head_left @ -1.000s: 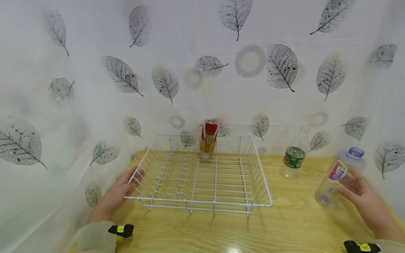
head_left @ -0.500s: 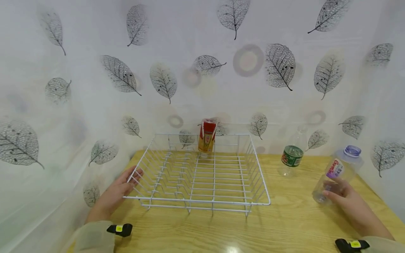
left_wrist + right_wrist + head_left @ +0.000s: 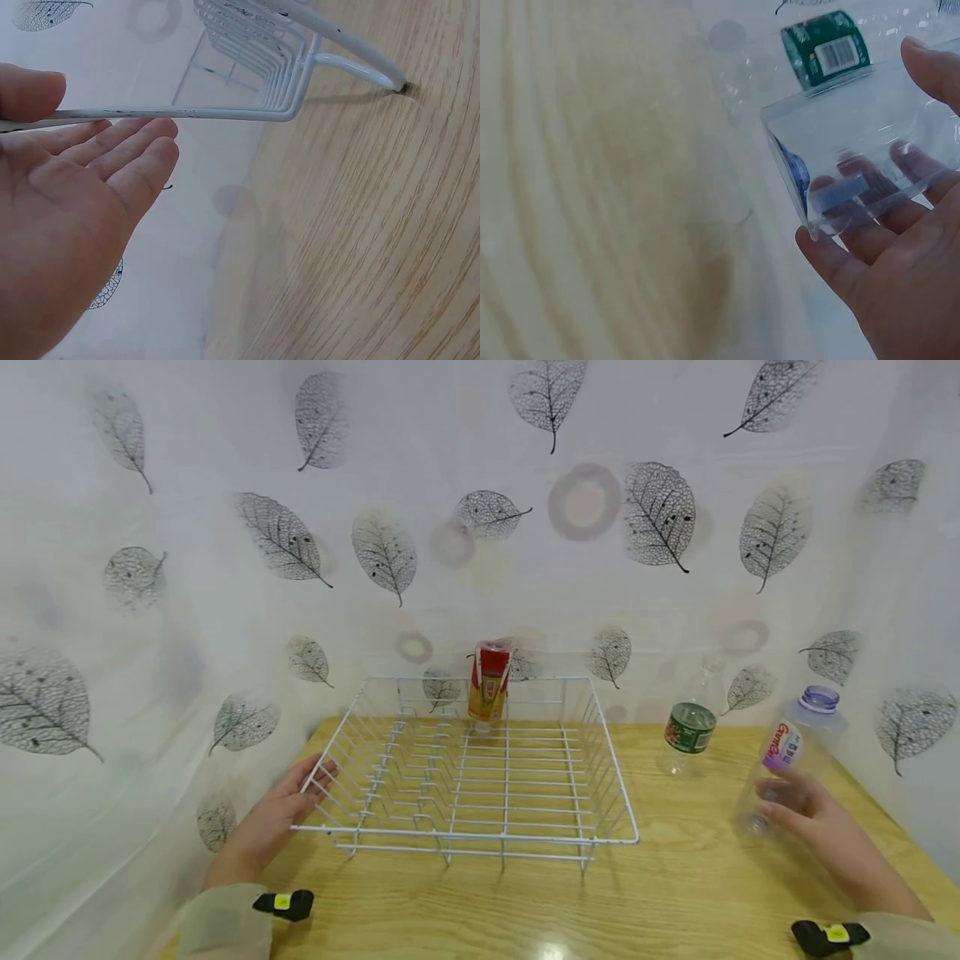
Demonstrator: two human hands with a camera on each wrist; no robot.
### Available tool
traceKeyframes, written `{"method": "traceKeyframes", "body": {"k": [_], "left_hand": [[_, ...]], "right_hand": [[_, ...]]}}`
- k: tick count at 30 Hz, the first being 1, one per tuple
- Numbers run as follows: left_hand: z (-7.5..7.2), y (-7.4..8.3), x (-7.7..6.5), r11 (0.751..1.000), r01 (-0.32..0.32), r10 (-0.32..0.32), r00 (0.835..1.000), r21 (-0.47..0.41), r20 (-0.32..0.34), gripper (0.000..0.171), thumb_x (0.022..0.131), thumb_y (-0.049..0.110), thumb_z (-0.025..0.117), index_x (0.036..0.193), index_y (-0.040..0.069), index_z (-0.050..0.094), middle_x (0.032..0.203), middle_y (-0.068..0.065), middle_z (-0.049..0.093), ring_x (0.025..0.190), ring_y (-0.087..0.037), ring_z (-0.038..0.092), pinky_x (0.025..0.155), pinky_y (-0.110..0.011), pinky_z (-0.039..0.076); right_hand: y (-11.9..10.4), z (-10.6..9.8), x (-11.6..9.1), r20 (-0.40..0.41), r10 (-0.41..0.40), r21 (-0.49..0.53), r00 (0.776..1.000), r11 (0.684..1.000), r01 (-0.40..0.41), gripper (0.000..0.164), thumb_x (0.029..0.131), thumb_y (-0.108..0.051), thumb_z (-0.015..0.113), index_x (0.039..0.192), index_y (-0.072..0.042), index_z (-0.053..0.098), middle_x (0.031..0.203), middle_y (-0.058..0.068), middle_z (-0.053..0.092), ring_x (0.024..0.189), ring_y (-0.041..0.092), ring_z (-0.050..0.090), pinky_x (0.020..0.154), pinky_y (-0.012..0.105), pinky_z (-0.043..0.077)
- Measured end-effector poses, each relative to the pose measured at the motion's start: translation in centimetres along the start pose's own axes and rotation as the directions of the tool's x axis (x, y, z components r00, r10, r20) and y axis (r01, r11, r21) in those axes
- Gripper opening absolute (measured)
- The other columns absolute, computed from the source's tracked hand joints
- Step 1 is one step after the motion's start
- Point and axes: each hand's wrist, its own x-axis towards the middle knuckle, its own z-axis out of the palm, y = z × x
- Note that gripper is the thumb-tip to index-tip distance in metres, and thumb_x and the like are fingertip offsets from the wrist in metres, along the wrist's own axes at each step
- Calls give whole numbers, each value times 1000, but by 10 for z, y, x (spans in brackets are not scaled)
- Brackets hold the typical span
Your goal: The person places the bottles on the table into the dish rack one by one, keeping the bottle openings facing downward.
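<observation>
A white wire dish rack (image 3: 506,839) stands on the table. My left hand (image 3: 288,802) holds its left rim, with the thumb (image 3: 34,91) above the rim wire and the fingers stretched out below it. My right hand (image 3: 813,818) grips the lower part of a clear plastic bottle (image 3: 806,735), which leans to the right. This bottle has a bluish-purple neck and a white-and-purple label with red lettering. In the right wrist view, the thumb and fingers reach around it near its base, and the fingers show through the plastic.
A clear bottle with a green label (image 3: 691,727) stands right of the rack. Toward the rack's back is a container with a red-and-yellow label (image 3: 489,685). A leaf-patterned curtain (image 3: 465,593) hangs behind the wood-grain table (image 3: 420,910) and along its sides.
My right hand has moved left and sits lower on the bottle. The bottle has shifted left and a little up in the view. My left hand stays on the rack.
</observation>
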Motion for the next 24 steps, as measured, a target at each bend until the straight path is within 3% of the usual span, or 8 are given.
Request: {"method": "traceKeyframes", "body": {"k": [2, 5, 9, 12, 14, 20, 24], "left_hand": [[0, 1, 0, 1000, 0, 0, 1000, 1, -11, 69, 103, -2, 32, 160, -1, -8, 165, -26, 5, 150, -43, 7, 108, -15, 31], [0, 1, 0, 999, 4, -3, 1000, 34, -31, 68, 104, -1, 33, 160, -2, -5, 165, -27, 7, 150, -43, 8, 106, -13, 32], [0, 4, -1, 992, 32, -22, 997, 126, -77, 64, 108, 8, 37, 161, -1, 1, 164, -27, 13, 150, -44, 11, 119, -39, 23], [2, 9, -2, 979, 66, -44, 992, 193, -118, 66, 111, 21, 41, 162, 3, 3, 165, -25, 14, 150, -44, 10, 119, -61, 11], [3, 13, -3, 967, 75, -40, 988, 244, -147, 70, 110, 28, 43, 163, 4, 3, 166, -23, 12, 151, -44, 10, 117, -65, 10], [13, 38, -6, 892, 29, 65, 979, 450, -192, 83, 106, 42, 53, 164, 10, 3, 167, -21, 11, 147, -52, 15, 112, -71, 19], [33, 59, -4, 832, -27, 152, 972, 554, -180, 84, 103, 43, 58, 165, 17, 8, 167, -16, 14, 146, -52, 19, 109, -74, 23]], "right_hand": [[-9, 0, 3, 3, -30, -30, 1000, 999, 31, 61, 105, -13, 57, 158, -26, 30, 121, -27, 54, 104, -13, 53, 78, 13, 50], [-24, 2, 5, 13, -75, -68, 997, 995, 75, 55, 104, -11, 58, 153, -20, 36, 120, -25, 57, 101, -9, 58, 77, 18, 54], [-47, 7, 5, 22, -154, -116, 988, 981, 156, 52, 102, -8, 60, 149, -9, 38, 121, -17, 58, 100, -2, 62, 77, 22, 56], [-65, 9, 4, 24, -176, -162, 984, 971, 177, 60, 101, -11, 63, 153, -4, 33, 123, -14, 56, 101, -3, 60, 76, 23, 56], [-77, 12, 4, 24, -183, -194, 983, 964, 184, 65, 101, -13, 64, 154, -3, 29, 125, -11, 56, 100, -4, 59, 75, 23, 55], [-113, 23, 3, 16, -259, -286, 966, 924, 253, 67, 95, -14, 72, 151, -5, 36, 131, 8, 57, 107, -5, 54, 79, 18, 49], [-139, 33, 0, 23, -279, -339, 960, 901, 270, 70, 92, -21, 77, 151, -12, 40, 136, 11, 58, 114, 1, 53, 89, 40, 50]]}}
